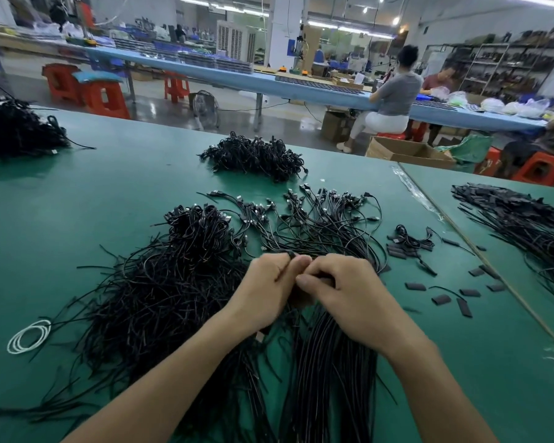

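My left hand and my right hand meet over the middle of a green table. Both have curled fingers and pinch thin black cables from a bundle that runs toward me beneath my wrists. The left fingertips hold a small black piece at the cable's end; what it is I cannot tell. Beyond my hands, loose black cables with plug ends fan out. A big tangled heap of black cables lies to the left.
Another cable pile sits further back, one at the far left and one on the right table. Short black sleeve pieces lie scattered right of my hands. A white coiled cable lies near left. People sit at a blue bench behind.
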`<action>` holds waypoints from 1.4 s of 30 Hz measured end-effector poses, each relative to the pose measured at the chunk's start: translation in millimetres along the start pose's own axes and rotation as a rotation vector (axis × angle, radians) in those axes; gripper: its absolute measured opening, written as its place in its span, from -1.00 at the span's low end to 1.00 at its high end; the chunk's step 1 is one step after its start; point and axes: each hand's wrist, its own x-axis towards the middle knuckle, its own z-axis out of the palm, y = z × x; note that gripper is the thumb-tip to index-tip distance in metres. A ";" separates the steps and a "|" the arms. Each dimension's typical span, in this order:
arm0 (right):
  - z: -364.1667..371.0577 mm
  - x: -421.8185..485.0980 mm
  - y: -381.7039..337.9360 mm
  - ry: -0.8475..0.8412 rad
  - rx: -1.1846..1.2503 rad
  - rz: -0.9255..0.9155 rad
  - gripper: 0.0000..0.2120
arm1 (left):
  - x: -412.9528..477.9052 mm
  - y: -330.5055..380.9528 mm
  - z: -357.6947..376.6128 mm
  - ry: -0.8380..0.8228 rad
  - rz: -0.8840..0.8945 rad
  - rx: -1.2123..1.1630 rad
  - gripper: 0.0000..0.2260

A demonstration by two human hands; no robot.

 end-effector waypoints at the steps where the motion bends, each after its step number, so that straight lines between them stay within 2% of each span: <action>1: -3.7 1.1 1.5 0.044 0.028 -0.006 -0.84 | -2.8 1.7 0.7 -0.044 -0.074 -0.063 -0.60; 4: -7.8 4.2 4.4 0.080 0.222 -0.053 -0.86 | -8.9 9.8 -1.8 -0.160 -0.263 -0.294 -0.49; 9: 8.0 5.7 0.8 0.163 0.569 0.021 -0.79 | -8.5 25.2 -15.7 -0.407 -0.427 -0.873 -0.53; 12: 19.6 2.1 1.9 0.136 0.511 0.106 -0.78 | -2.9 26.2 -22.8 -0.447 -0.388 -1.238 -0.57; 14: 26.0 -1.2 0.2 0.047 0.368 0.098 -0.71 | 1.1 27.2 -23.6 -0.345 -0.355 -1.350 -0.60; 15: 28.3 -2.7 -2.0 -0.012 0.292 0.083 -0.65 | 2.8 26.6 -22.4 -0.243 -0.331 -1.337 -0.63; 17: 28.5 -5.4 -7.2 -0.139 0.141 0.047 -0.62 | 5.4 20.9 -16.8 -0.044 -0.243 -1.159 -0.69; 20: 25.0 -8.4 -13.2 -0.292 -0.026 0.007 -0.77 | 5.5 7.3 -9.5 0.098 -0.082 -0.598 -0.73; 22: 19.5 -9.3 -13.6 -0.320 -0.047 -0.006 -0.79 | 3.2 0.3 -8.9 0.097 -0.035 -0.251 -0.76; 25: 6.2 -9.1 -8.5 -0.229 -0.031 -0.032 -0.70 | -4.0 -1.1 -10.2 -0.091 -0.070 -0.015 -0.70; 31: -1.0 -10.3 4.9 -0.018 0.127 -0.026 -0.85 | -15.7 9.3 -9.2 -0.322 -0.304 -0.092 -0.46; 33: -0.1 -11.4 7.1 0.021 0.203 -0.043 -0.85 | -16.1 7.7 -14.3 -0.426 -0.397 -0.202 -0.45; 37: 1.5 -10.9 6.4 -0.090 0.415 -0.053 -0.88 | -17.3 2.5 -26.7 -0.609 -0.481 -0.530 -0.53; 40: 3.0 -10.5 5.0 -0.149 0.456 -0.047 -0.90 | -18.0 0.8 -28.8 -0.620 -0.489 -0.569 -0.54; 42: 2.6 -8.9 5.3 -0.140 0.398 -0.025 -0.91 | -18.0 1.5 -26.0 -0.561 -0.468 -0.527 -0.51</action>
